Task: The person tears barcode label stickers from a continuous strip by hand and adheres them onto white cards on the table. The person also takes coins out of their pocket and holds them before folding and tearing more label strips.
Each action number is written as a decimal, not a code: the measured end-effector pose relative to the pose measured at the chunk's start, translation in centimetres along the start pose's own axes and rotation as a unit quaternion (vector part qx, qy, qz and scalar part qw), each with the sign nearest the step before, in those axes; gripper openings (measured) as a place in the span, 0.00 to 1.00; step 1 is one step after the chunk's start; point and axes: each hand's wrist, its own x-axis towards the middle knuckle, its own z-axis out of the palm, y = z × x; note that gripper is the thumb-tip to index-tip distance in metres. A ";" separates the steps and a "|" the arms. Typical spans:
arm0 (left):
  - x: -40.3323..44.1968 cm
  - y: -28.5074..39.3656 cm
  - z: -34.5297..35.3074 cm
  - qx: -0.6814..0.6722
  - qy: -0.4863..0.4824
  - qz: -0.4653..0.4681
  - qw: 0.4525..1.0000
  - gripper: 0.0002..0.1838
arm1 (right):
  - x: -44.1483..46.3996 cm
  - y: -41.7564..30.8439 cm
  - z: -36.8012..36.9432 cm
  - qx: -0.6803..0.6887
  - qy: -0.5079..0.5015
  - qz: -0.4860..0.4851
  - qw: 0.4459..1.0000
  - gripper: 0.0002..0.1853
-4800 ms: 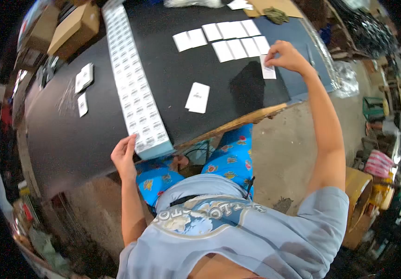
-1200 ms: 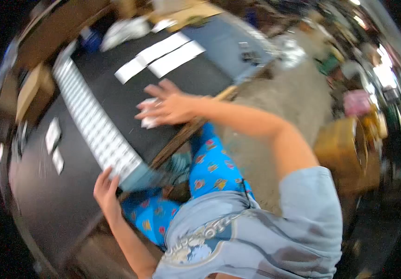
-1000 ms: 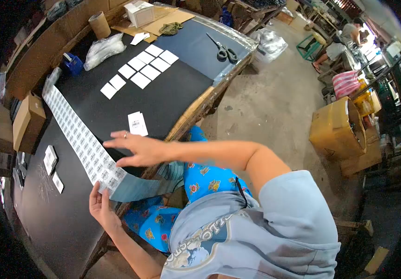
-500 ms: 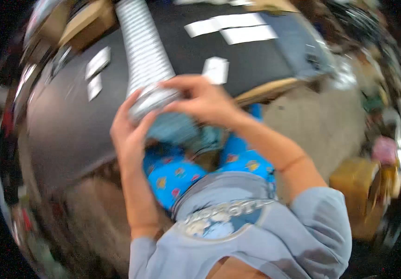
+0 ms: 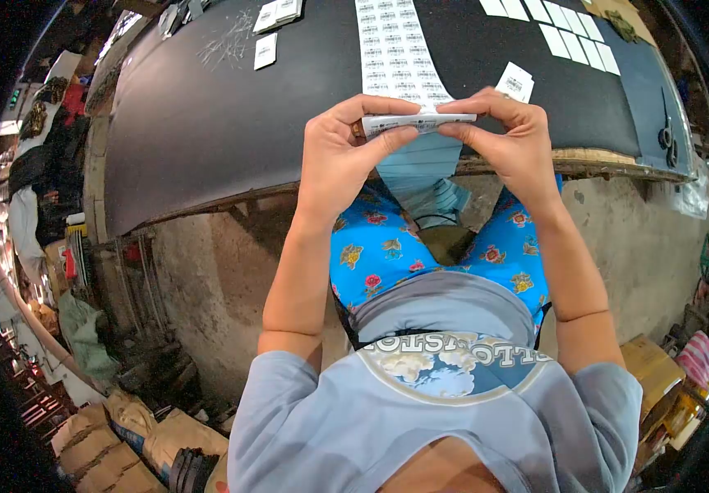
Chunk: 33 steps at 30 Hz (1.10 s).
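A long strip of white barcode labels (image 5: 395, 49) runs down the black table toward me. Its near end is bent up at the table edge, with printed labels showing along the bend. My left hand (image 5: 342, 152) pinches the left side of this bend between thumb and fingers. On the right side, my right hand (image 5: 509, 138) pinches it likewise. Below the hands hangs a light-blue strip (image 5: 422, 160), bare of labels, over the edge above my lap. A white tag (image 5: 516, 81) with a barcode lies just beyond my right hand.
Rows of white cards (image 5: 572, 37) lie at the back right. Scissors (image 5: 666, 135) rest at the right end of the table (image 5: 198, 123). At the back left are a card stack (image 5: 279, 14), a single card (image 5: 265, 51) and thin clear strands (image 5: 229, 39).
The view has turned and sharpened. My hands, earlier bunched around the strip's end with the right one over it, now hold the bend level from both sides.
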 end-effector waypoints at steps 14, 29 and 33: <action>1.7 -0.6 -0.2 0.045 0.001 -0.018 0.999 0.08 | 1.7 0.9 0.4 0.026 0.007 -0.025 0.999 0.07; 3.1 -1.0 -0.5 -0.044 0.006 -0.054 0.998 0.09 | 3.0 1.1 -0.1 0.038 -0.008 -0.027 0.999 0.03; 2.9 -0.5 -0.4 -0.074 -0.005 -0.068 0.995 0.11 | 2.9 1.0 -0.2 0.024 0.009 -0.026 0.999 0.03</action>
